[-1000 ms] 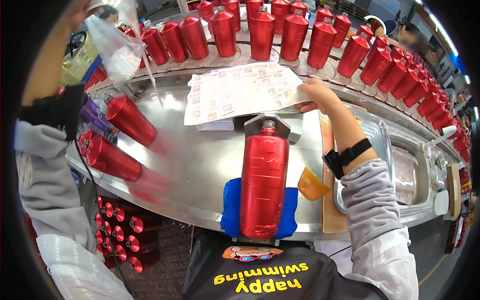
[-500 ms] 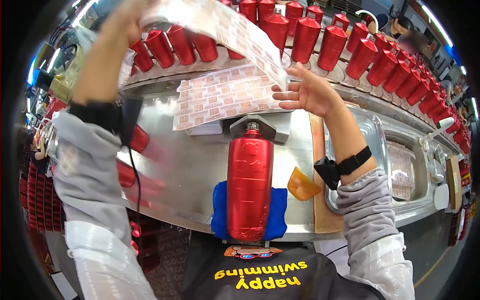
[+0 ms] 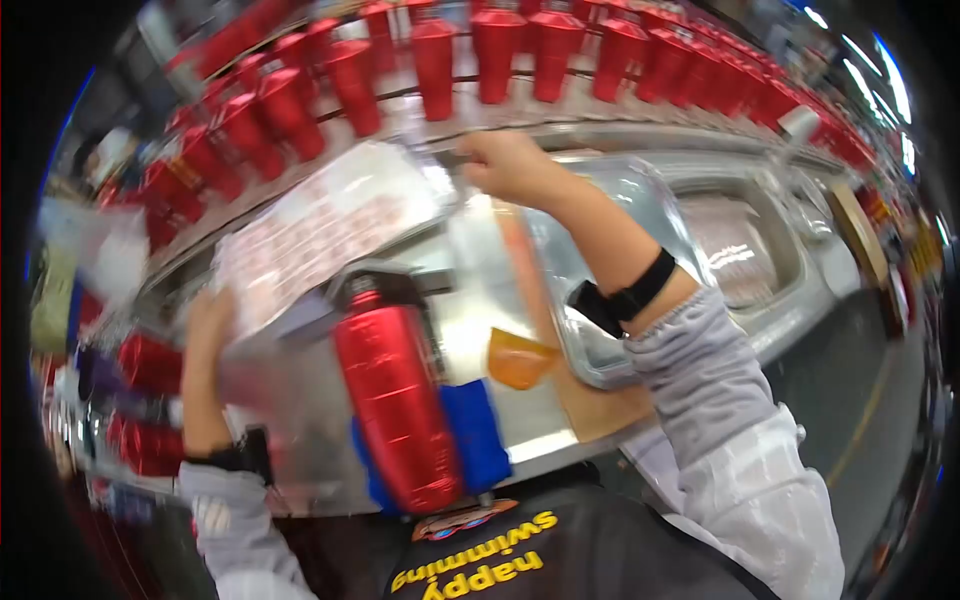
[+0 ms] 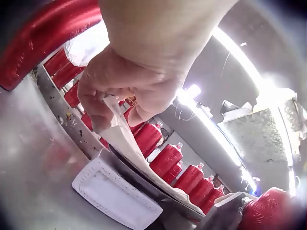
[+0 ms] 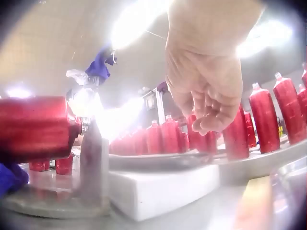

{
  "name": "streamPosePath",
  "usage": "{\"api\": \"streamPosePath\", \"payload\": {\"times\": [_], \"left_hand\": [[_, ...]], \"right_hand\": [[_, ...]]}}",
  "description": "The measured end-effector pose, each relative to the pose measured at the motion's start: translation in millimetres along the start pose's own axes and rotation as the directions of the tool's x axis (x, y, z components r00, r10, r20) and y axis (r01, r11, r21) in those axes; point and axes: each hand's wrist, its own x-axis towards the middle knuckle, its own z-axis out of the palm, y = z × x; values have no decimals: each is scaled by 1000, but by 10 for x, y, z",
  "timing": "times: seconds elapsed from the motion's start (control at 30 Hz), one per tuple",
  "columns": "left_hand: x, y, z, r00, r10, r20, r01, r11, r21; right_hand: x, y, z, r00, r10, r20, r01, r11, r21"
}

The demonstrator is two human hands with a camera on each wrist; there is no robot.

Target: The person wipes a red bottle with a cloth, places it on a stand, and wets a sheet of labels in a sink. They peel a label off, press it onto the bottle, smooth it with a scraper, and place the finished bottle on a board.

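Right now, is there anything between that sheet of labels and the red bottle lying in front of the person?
Nothing visible does. The left hand pinches the label sheet just behind the lying red bottle; only bare steel table and the bottle's grey holder lie between.

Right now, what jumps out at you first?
A big shiny red bottle lies on its side on the steel table, resting on a blue pad. Behind it stand rows of red bottles. The left hand pinches a label sheet.
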Motion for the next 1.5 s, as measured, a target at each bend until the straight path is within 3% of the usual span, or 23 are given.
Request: {"api": "streamPosePath", "payload": {"times": [0.03, 0.07, 0.1, 0.13, 0.17, 0.2, 0.23, 0.3, 0.37, 0.43, 0.53, 0.67, 0.73, 0.83, 0.93, 1.13, 1.23, 1.33, 1.43, 1.5], "left_hand": [[54, -176, 45, 996, -68, 55, 80, 963, -257], [-100, 10, -51, 991, -37, 128, 70, 963, -259], [-63, -162, -16, 966, 236, -109, -231, 972, 51], [14, -263, -66, 949, 279, -149, -235, 936, 262], [-295, 126, -93, 952, 226, -204, -168, 949, 268], [-452, 272, -123, 931, 297, -213, -284, 954, 91], [-462, 192, -96, 927, 304, -219, -319, 947, -32], [-931, 658, -33, 943, 261, -208, -310, 914, -260], [-1188, 798, 32, 964, 216, -154, -263, 851, -455], [-1479, 1020, 166, 981, 124, -151, -181, 865, -469], [-1599, 916, 292, 986, 62, -157, -130, 871, -473], [-1786, 817, 304, 981, 24, -194, -102, 911, -400], [-1704, 293, 168, 987, 24, -157, -80, 927, -367], [-1884, 236, 131, 990, -54, -133, 1, 929, -370], [-2031, 198, 159, 988, -96, -123, 46, 931, -362], [-2127, -280, 159, 984, -149, -97, 86, 876, -475], [-2162, -193, 201, 985, -151, -81, 90, 855, -510], [-2135, -131, 216, 986, -148, -69, 91, 848, -522], [-2083, -37, 259, 989, -119, -91, 57, 862, -504], [-2055, -36, 280, 990, -93, -110, 30, 882, -471]], "right_hand": [[-131, 118, -118, 1000, 7, -15, -7, 999, -42], [-348, 219, -338, 996, 83, -14, -84, 996, -21], [-554, 276, -554, 989, 149, -14, -149, 989, 5], [-723, 343, -709, 980, 198, -11, -197, 979, 44], [-914, 585, -866, 976, 212, -41, -214, 975, -53], [-1167, 688, -1120, 941, 338, -15, -338, 941, 17], [-1410, 852, -1310, 851, 524, 26, -522, 841, 143], [-1829, 1178, -1744, 753, 647, 117, -644, 762, -67], [-2309, 1914, -2009, 610, 777, 156, -714, 624, -317], [-2510, 2018, -2186, 500, 842, 203, -595, 504, -626], [-2765, 2733, -2177, 583, 779, 229, -421, 531, -736], [-2249, 2983, -1920, 544, 771, 331, -316, 554, -771], [-1972, 3088, -1741, 545, 734, 405, -222, 593, -774], [-1658, 3223, -1453, 501, 705, 501, -134, 636, -760], [-1532, 3183, -1236, 404, 769, 495, -25, 550, -835], [-1640, 3485, -1015, 471, 752, 461, 48, 501, -864], [-1672, 3570, -1001, 507, 745, 433, -20, 513, -858], [-1706, 3568, -1125, 612, 675, 412, -122, 596, -794], [-1789, 3560, -1322, 751, 535, 386, -84, 658, -748], [-1800, 3497, -1483, 775, 529, 346, -118, 659, -743]]}}
